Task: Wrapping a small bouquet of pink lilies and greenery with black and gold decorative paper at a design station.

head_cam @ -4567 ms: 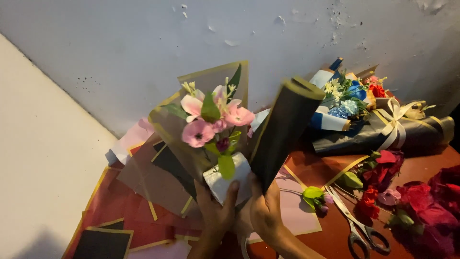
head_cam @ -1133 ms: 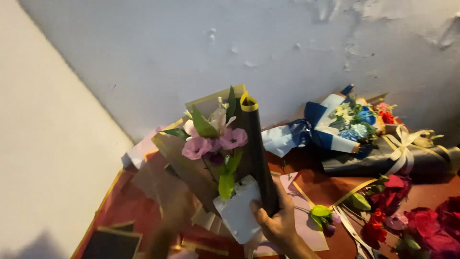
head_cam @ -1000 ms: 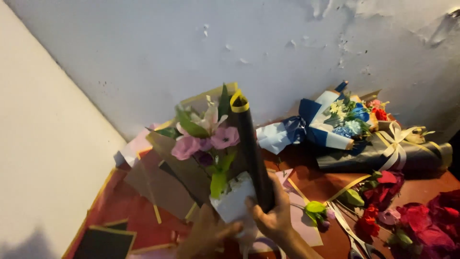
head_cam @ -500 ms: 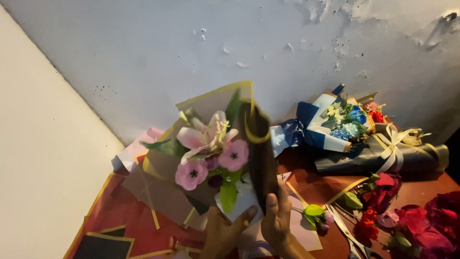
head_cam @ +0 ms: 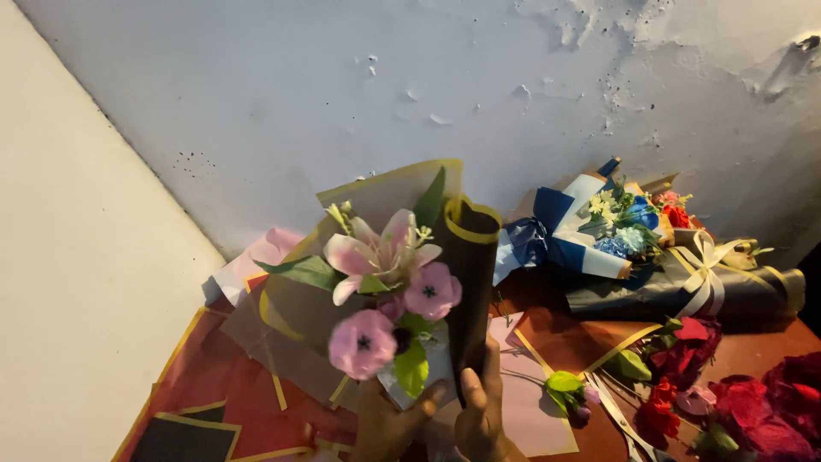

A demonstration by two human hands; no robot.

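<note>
I hold a small bouquet of pink artificial flowers (head_cam: 389, 295) with green leaves upright in front of me, backed by brown wrapping paper (head_cam: 376, 201) with a gold edge. My left hand (head_cam: 389, 419) grips the bouquet's white base from below. My right hand (head_cam: 481, 409) pins a dark wrapping sheet (head_cam: 469, 282), curled into a loop at its top, against the bouquet's right side.
Red, black and pink wrapping sheets (head_cam: 214, 385) cover the table at left. A finished blue-and-white bouquet (head_cam: 590, 231) and a dark one with a cream ribbon (head_cam: 701, 282) lie by the wall. Loose red flowers (head_cam: 753, 411), a green bud (head_cam: 564, 385) and scissors (head_cam: 620, 419) lie at right.
The bouquet turned so its flowers face me and rose a little. The dark sheet went from a wide flap to a narrow curl against the bouquet's right side. My left hand returned to the base.
</note>
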